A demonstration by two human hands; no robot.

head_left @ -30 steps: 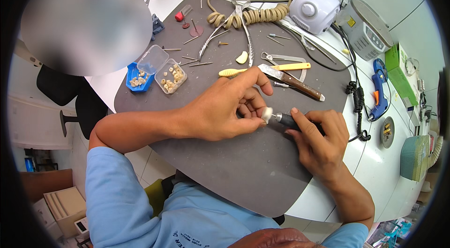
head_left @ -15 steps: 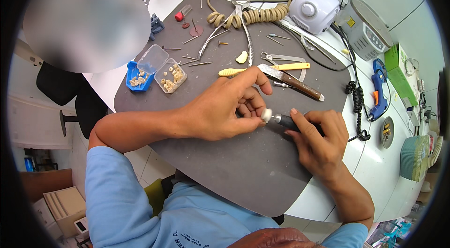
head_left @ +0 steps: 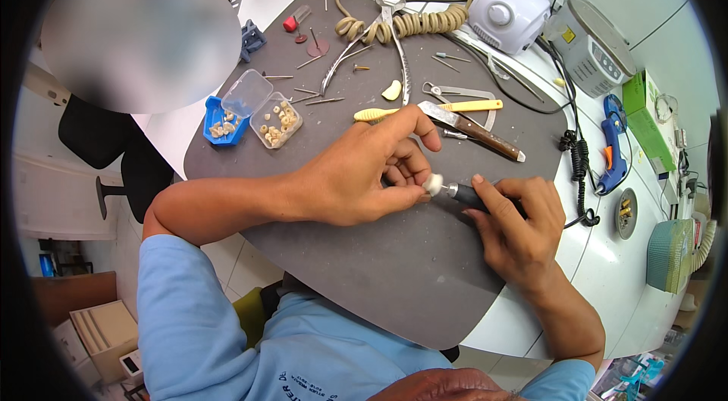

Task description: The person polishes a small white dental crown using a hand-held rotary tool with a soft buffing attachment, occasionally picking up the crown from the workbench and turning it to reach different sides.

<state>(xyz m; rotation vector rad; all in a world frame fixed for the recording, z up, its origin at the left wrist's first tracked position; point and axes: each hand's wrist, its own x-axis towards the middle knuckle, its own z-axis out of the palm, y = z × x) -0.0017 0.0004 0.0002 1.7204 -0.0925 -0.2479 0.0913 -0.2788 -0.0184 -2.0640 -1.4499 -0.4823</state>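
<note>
My right hand (head_left: 523, 223) grips a dark rotary handpiece (head_left: 468, 195) with a metal nose, held like a pen and pointing left. On its tip sits a small white polishing wheel (head_left: 434, 184). My left hand (head_left: 371, 173) is right beside that wheel, with thumb and fingers curled together against its left side. Whatever small piece the left fingers pinch, if any, is hidden behind them. Just beyond the left hand lie a yellow toothbrush (head_left: 478, 106) and a wooden-handled knife (head_left: 489, 139).
On the grey mat (head_left: 364, 272) lie pliers (head_left: 403, 67), a caliper (head_left: 455, 92) and several burs. A blue box (head_left: 225, 128) and a clear box (head_left: 277, 124) hold small tooth-coloured pieces. Cables, a white control unit (head_left: 509, 14) and a blue glue gun (head_left: 613, 151) stand to the right.
Almost nothing differs. The handpiece, its white wheel and both hands stay together in nearly the same place, with only a very slight shift.
</note>
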